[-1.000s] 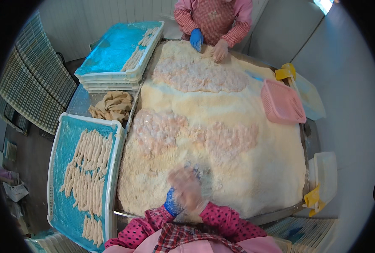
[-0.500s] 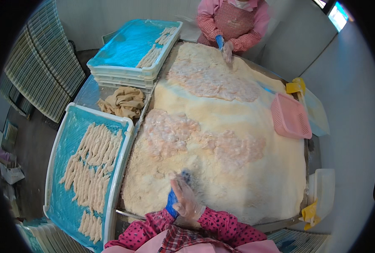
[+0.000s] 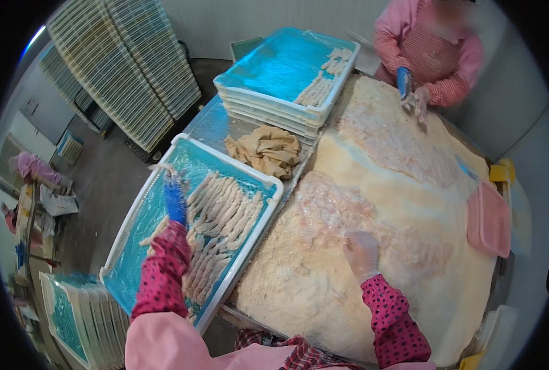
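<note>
My left hand (image 3: pixel 174 198), in a blue glove dusted with flour, reaches over the far left part of a white tray (image 3: pixel 111 260) lined with blue film. A pale floured meat strip (image 3: pixel 161 166) shows at its fingertips. Beside that hand, rows of floured meat strips (image 3: pixel 222 206) lie on the film. My right hand (image 3: pixel 362 254), in a clear plastic glove, rests at the near edge of a pile of raw pinkish meat pieces (image 3: pixel 330 213). Its fingers are drawn together, and what is in them is hidden. Loose flour (image 3: pixel 287 296) spreads over the table around it.
Beyond a crumpled tan cloth (image 3: pixel 265 151) stands a stack of white trays (image 3: pixel 268 114). A pink basket (image 3: pixel 489 222) sits at the right edge. Across the table a co-worker (image 3: pixel 432 58) handles meat. Tall racks of trays (image 3: pixel 126 68) stand on the floor at left.
My hands, together over the flour before, are now apart. The left has gone to the tray with a strip; the right has moved to the meat pile. The view has swung left.
</note>
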`<state>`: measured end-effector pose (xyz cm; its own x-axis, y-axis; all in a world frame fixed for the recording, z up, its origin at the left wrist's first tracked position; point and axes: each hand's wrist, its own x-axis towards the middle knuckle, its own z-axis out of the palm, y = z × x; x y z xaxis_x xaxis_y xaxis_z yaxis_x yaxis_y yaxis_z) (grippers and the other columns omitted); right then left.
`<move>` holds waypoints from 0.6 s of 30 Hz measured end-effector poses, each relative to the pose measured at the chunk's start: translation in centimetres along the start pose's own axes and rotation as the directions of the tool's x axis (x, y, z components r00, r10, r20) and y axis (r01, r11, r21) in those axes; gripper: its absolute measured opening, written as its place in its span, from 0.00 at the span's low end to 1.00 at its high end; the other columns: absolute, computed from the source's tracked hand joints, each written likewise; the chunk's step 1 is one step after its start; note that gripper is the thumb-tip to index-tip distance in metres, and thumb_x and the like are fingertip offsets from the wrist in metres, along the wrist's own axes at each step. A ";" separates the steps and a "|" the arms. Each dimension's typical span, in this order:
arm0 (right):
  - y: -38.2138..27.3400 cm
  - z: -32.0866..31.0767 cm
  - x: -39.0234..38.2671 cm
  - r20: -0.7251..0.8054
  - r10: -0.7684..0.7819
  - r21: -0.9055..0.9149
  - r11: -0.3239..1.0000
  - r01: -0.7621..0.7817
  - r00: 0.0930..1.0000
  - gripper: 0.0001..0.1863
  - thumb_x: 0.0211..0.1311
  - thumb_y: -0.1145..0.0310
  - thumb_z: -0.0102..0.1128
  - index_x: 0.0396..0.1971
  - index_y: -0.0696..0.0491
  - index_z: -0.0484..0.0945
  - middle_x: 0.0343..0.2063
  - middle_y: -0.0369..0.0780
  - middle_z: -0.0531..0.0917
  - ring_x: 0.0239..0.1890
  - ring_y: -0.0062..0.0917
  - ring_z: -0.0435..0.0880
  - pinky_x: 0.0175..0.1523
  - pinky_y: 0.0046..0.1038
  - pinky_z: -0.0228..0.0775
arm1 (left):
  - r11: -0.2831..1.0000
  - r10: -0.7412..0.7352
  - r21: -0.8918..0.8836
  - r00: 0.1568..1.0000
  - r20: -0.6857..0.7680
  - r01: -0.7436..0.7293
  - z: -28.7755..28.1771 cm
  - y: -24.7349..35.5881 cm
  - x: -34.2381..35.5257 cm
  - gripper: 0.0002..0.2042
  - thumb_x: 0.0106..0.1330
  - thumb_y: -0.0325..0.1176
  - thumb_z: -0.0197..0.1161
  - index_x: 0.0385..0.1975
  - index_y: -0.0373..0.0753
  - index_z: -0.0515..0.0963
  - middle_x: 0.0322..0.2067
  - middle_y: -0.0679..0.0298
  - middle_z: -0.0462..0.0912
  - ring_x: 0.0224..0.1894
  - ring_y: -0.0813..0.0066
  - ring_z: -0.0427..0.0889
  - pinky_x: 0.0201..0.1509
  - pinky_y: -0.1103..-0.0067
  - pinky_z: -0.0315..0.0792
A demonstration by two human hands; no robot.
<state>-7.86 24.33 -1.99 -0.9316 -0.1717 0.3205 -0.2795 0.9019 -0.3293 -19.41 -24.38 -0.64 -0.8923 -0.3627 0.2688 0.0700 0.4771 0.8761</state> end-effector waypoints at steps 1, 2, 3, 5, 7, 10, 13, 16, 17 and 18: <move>-0.9 0.7 0.2 0.016 -0.007 0.058 0.998 0.006 1.000 0.12 0.42 0.71 0.62 0.29 0.50 0.72 0.25 0.40 0.75 0.33 0.35 0.75 0.38 0.36 0.66 | 0.677 0.471 0.581 0.873 0.130 -0.452 -6.0 -9.5 2.8 0.20 0.70 0.41 0.45 0.55 0.35 0.66 0.48 0.56 0.74 0.48 0.67 0.73 0.56 0.74 0.64; 0.2 0.6 -0.2 0.026 0.036 0.039 0.999 -0.037 0.999 0.12 0.42 0.70 0.62 0.29 0.50 0.71 0.25 0.39 0.75 0.33 0.34 0.75 0.39 0.36 0.66 | 0.877 0.228 0.375 0.946 0.229 -0.302 -4.7 -11.2 3.0 0.19 0.71 0.39 0.44 0.56 0.34 0.66 0.53 0.55 0.71 0.54 0.66 0.69 0.59 0.75 0.61; 0.6 -0.5 -0.2 -0.001 0.089 0.028 0.996 -0.089 0.996 0.12 0.41 0.71 0.62 0.29 0.50 0.72 0.26 0.39 0.76 0.34 0.33 0.76 0.39 0.36 0.67 | 0.972 -0.031 0.230 0.950 0.312 -0.044 -4.6 -12.2 2.9 0.19 0.71 0.37 0.43 0.57 0.33 0.65 0.57 0.54 0.68 0.60 0.65 0.65 0.63 0.75 0.57; 0.2 -3.1 0.1 -0.047 0.187 0.005 0.982 -0.187 0.981 0.12 0.41 0.72 0.62 0.29 0.49 0.74 0.27 0.38 0.77 0.35 0.31 0.77 0.39 0.35 0.67 | 0.994 -0.041 -0.088 0.970 0.241 0.064 -2.1 -10.7 1.4 0.19 0.71 0.35 0.43 0.56 0.32 0.66 0.57 0.56 0.68 0.59 0.66 0.66 0.63 0.75 0.57; -0.2 -4.3 -0.7 -0.037 0.063 0.118 0.991 -0.058 0.997 0.13 0.41 0.71 0.63 0.31 0.49 0.75 0.30 0.38 0.78 0.37 0.32 0.77 0.42 0.35 0.67 | 0.993 -0.034 -0.103 0.976 0.215 0.057 -0.3 -3.8 -0.6 0.20 0.71 0.36 0.44 0.58 0.33 0.65 0.57 0.57 0.68 0.59 0.67 0.65 0.64 0.74 0.56; -2.0 -5.3 -3.8 0.220 -0.111 0.374 0.927 0.021 0.969 0.15 0.41 0.69 0.64 0.34 0.49 0.77 0.34 0.39 0.79 0.40 0.34 0.77 0.46 0.34 0.68 | 0.997 0.004 -0.080 0.973 0.231 0.014 1.6 5.1 -5.3 0.20 0.70 0.36 0.47 0.58 0.34 0.64 0.57 0.57 0.68 0.59 0.68 0.66 0.64 0.74 0.56; -0.6 -4.9 -7.7 0.338 0.117 0.316 0.920 -0.230 0.934 0.22 0.41 0.66 0.66 0.41 0.51 0.77 0.41 0.41 0.78 0.47 0.35 0.75 0.52 0.34 0.66 | 0.944 0.314 -0.044 0.852 0.418 -0.327 4.6 13.5 -10.8 0.19 0.64 0.29 0.54 0.55 0.35 0.68 0.54 0.55 0.71 0.57 0.63 0.68 0.62 0.72 0.58; -3.1 -4.0 -10.1 0.291 0.181 0.188 0.952 -0.242 0.939 0.22 0.44 0.66 0.63 0.43 0.51 0.75 0.44 0.42 0.76 0.51 0.35 0.72 0.55 0.33 0.65 | 0.959 0.262 -0.069 0.766 0.587 -0.276 8.0 15.1 -18.1 0.21 0.59 0.30 0.62 0.53 0.37 0.69 0.49 0.54 0.73 0.53 0.60 0.71 0.59 0.72 0.62; -5.3 -3.7 -11.2 0.301 0.089 0.163 0.976 -0.143 0.950 0.20 0.46 0.67 0.62 0.43 0.51 0.75 0.45 0.42 0.76 0.51 0.36 0.72 0.55 0.33 0.64 | 0.957 0.247 -0.034 0.755 0.608 -0.287 9.8 14.3 -20.4 0.22 0.58 0.31 0.63 0.53 0.37 0.69 0.48 0.53 0.73 0.52 0.59 0.72 0.58 0.71 0.64; -6.6 -3.7 -12.1 0.314 -0.009 0.142 0.989 -0.038 0.950 0.19 0.48 0.68 0.60 0.44 0.51 0.75 0.45 0.43 0.76 0.52 0.36 0.71 0.56 0.33 0.64 | 0.974 0.212 -0.066 0.772 0.599 -0.216 11.5 11.9 -22.8 0.22 0.57 0.29 0.64 0.52 0.36 0.69 0.48 0.54 0.73 0.50 0.59 0.73 0.57 0.71 0.65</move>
<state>6.07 21.96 -0.40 -0.9550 -0.2952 0.0288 -0.2743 0.8422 -0.4641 -3.34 -1.19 -0.94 -0.9412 0.3011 0.1534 0.2908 0.4904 0.8216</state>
